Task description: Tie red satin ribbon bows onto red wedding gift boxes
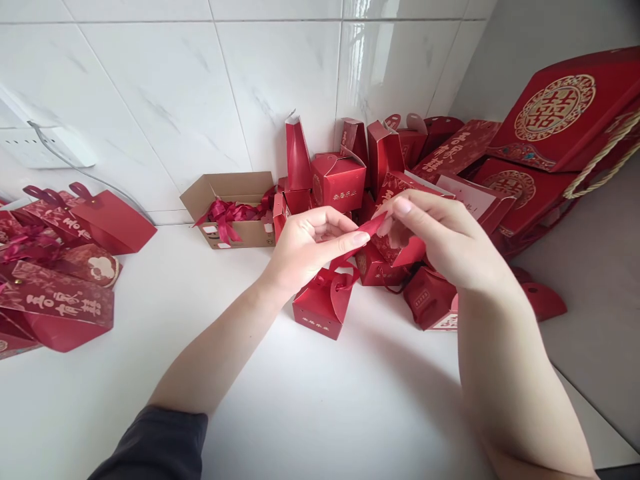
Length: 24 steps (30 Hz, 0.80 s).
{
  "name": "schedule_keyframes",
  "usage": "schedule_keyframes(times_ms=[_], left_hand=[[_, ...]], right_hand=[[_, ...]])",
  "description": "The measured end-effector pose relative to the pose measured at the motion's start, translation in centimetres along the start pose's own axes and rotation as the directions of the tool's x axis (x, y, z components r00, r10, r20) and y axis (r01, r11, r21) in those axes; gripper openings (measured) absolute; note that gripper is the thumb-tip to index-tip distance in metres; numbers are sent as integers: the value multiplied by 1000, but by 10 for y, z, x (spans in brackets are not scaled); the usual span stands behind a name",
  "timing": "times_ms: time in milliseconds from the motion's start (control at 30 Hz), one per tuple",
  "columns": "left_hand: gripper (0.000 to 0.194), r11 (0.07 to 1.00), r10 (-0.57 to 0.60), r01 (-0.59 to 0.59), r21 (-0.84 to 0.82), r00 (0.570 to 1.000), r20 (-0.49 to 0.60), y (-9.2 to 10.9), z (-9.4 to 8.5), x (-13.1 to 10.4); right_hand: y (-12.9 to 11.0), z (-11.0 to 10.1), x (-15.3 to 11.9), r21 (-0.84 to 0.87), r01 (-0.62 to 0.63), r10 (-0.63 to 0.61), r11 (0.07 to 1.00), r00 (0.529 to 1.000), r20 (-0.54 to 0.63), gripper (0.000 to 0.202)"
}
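My left hand (320, 243) pinches a red ribbon (374, 225) between thumb and fingers. At the ribbon's other end my right hand (425, 227) closes its thumb and fingertips around the tip. Just below the hands, a small red gift box (319, 312) with gold lettering stands on the table. A red ribbon (344, 277) is looped through its top and runs up toward my left hand; part of it is hidden behind the fingers.
Left of centre, an open cardboard box (245, 238) holds red ribbons. Red gift boxes (339, 181) are heaped behind my hands. Larger red boxes (550, 117) with rope handles stand at the right. More red boxes (65, 300) lie at the left, near a wall socket (50, 148) with a cable.
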<state>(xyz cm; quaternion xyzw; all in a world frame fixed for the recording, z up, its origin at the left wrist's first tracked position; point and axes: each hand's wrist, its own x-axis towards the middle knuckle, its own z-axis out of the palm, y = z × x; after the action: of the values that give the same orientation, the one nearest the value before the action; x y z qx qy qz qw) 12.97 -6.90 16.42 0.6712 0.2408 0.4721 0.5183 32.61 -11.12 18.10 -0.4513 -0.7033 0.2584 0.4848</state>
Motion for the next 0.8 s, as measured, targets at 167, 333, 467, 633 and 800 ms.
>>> schedule_keyframes(times_ms=[167,333,467,633,800], left_hand=[[20,999,1,-1,37,1000,17,2,3,-1],[24,995,-57,60,-84,998,41,1,3,1],[24,993,-51,56,-102,997,52,-1,3,1],[25,994,-50,55,-97,997,51,-1,3,1],[27,994,-56,61,-86,997,61,-1,3,1]], right_hand=[[0,7,0,36,42,-42,998,999,-22,33],[-2,13,-1,42,101,-97,994,991,-91,29],[-6,16,-2,39,138,-132,990,984,-122,28],[-7,17,-3,34,115,-112,993,991,-79,32],[-6,16,-2,63,94,-90,994,994,-62,44]])
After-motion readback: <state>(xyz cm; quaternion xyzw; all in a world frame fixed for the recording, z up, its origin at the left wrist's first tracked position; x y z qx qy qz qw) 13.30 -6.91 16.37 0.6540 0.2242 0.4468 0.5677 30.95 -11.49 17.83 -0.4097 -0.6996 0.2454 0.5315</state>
